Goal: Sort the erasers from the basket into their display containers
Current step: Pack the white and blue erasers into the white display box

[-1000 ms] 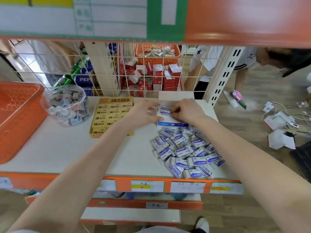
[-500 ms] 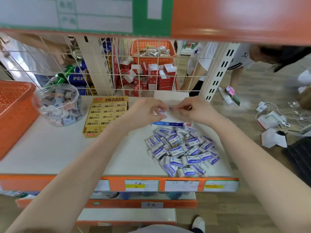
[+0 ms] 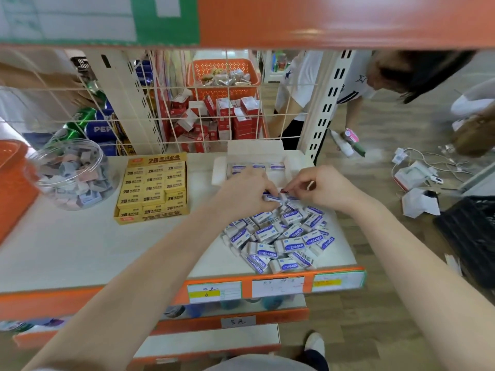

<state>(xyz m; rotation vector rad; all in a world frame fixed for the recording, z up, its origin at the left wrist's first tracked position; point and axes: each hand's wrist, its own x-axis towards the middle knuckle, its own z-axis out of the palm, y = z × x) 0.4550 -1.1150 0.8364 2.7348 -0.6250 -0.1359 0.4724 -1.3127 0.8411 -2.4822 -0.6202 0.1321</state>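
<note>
Grip?
— Your left hand point(image 3: 241, 191) and right hand point(image 3: 324, 188) both pinch one eraser point(image 3: 273, 197).
— Where?
— At the far edge of the loose pile point(image 3: 278, 236), just near of the white display box point(image 3: 219, 171) on the shelf point(image 3: 80, 250).

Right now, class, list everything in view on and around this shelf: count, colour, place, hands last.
loose erasers: dozens, white and blue, piled front right of shelf
display box: one, white, behind the pile, blue-white erasers inside
2B box: one, yellow, shelf middle
jar: one, clear, pastel erasers inside, shelf left
basket: one, orange, far left
shelf: one, white, orange front edge
price labels: three, white, on that edge
second basket: one, orange, raised behind the shelf
small boxes: many, red and white, below it
cans: several, blue and green, behind the shelf, left
other person: one, white shirt, beyond the shelf, right
left hand: pinches one eraser at the pile's far edge
right hand: fingertips curled beside it, grip unclear
</note>
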